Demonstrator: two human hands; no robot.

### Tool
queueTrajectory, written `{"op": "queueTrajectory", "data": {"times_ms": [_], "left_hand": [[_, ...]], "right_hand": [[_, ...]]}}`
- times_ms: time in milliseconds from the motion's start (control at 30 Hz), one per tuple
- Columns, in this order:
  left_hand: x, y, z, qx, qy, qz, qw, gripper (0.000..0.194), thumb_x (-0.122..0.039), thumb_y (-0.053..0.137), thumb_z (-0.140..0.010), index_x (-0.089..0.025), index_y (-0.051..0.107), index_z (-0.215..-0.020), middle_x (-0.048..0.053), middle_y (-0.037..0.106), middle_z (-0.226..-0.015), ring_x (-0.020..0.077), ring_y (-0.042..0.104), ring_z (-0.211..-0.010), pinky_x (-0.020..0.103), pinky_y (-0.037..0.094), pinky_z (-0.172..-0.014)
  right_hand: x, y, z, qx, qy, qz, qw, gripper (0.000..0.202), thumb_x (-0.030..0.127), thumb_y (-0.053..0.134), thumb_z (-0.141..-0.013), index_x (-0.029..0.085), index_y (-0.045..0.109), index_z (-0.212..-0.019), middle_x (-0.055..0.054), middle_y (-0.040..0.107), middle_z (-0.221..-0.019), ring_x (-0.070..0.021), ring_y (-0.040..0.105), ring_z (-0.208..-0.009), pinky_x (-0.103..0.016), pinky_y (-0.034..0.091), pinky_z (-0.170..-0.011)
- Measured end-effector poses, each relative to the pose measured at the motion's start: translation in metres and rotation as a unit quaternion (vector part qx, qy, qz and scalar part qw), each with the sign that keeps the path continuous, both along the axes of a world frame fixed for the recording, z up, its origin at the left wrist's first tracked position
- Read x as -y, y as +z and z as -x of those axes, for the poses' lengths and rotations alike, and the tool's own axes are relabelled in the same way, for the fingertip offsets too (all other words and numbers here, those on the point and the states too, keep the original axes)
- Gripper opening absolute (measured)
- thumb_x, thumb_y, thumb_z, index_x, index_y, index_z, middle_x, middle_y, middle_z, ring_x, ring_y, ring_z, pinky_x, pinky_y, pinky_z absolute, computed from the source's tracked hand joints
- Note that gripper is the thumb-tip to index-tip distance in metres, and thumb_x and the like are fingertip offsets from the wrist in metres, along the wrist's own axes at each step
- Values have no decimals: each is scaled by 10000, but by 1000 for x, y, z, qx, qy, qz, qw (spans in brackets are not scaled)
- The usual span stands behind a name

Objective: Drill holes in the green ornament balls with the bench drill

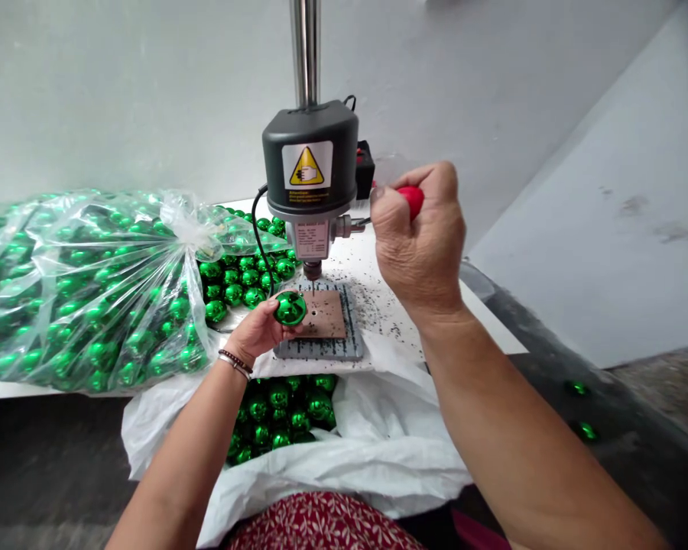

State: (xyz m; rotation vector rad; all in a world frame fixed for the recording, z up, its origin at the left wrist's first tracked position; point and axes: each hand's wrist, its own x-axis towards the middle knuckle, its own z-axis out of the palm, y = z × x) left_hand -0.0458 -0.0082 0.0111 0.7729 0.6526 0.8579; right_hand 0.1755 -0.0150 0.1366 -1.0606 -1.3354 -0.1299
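Observation:
Between the thumb and fingers of my left hand [267, 328] is a shiny green ball [290, 308], held just left of the drill bit and above the brown board [328, 321]. That board, with a small hole in it, lies on the grey base plate [321, 350] of a small bench drill press [310, 164]. The thin bit points down over the board, apart from the ball. My right hand [421, 237] is wrapped around the red knob [413, 200] of the press's feed lever, to the right of the motor housing.
A tied clear plastic bag [92, 290] full of green balls lies on the white table [390, 305] at left. More balls [278, 409] sit in an open white sack [372, 451] before me. Dark shavings litter the table. Two balls [585, 431] rest low at right.

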Motion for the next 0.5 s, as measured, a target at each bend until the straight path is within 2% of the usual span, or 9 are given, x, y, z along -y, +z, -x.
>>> {"op": "queueTrajectory", "data": {"times_ms": [67, 167, 267, 333, 433, 500], "left_hand": [[1, 0, 0, -23, 3, -9, 1000, 610, -404, 771, -663, -230, 561, -1208, 32, 689, -933, 190, 672, -770, 266, 487, -620], [0, 4, -4, -122, 21, -57, 991, 627, -356, 759, -682, -250, 526, -1255, 9, 649, -957, 154, 631, -789, 249, 473, -648], [-3, 9, -8, -270, 37, -150, 950, 563, -366, 744, -720, -224, 556, -1232, 25, 631, -1067, 139, 589, -869, 245, 472, -724], [-6, 10, -11, -341, 44, -199, 918, 597, -373, 742, -720, -208, 534, -1255, 44, 628, -1129, 161, 585, -955, 271, 478, -819], [-9, 11, -12, -410, 59, -215, 885, 671, -375, 731, -711, -185, 460, -1295, 53, 645, -1082, 184, 598, -965, 321, 484, -874], [-12, 11, -12, -446, 62, -223, 865, 640, -397, 709, -720, -172, 467, -1269, 47, 655, -1024, 193, 608, -941, 342, 492, -874]], "right_hand": [[1, 0, -1, 6, 0, 11, 1000, 245, 453, 483, -928, 213, 477, -882, 34, 552, -785, -51, 533, -687, -224, 491, -665], [2, 2, 0, 15, -15, 17, 1000, 250, 457, 475, -930, 212, 472, -880, 29, 556, -788, -51, 526, -676, -216, 466, -616], [4, 3, 1, 17, -31, 31, 999, 230, 438, 474, -931, 214, 476, -878, 19, 566, -798, -61, 548, -703, -220, 468, -617], [4, 4, 1, 17, -36, 39, 998, 214, 425, 477, -930, 218, 477, -877, 15, 570, -799, -64, 557, -713, -219, 472, -622], [6, 5, 1, 18, -37, 47, 998, 199, 407, 484, -928, 215, 474, -877, 16, 560, -792, -64, 555, -710, -217, 472, -625], [6, 5, 2, 19, -34, 50, 998, 201, 405, 484, -928, 211, 469, -877, 20, 550, -787, -60, 548, -703, -213, 470, -624]]}}
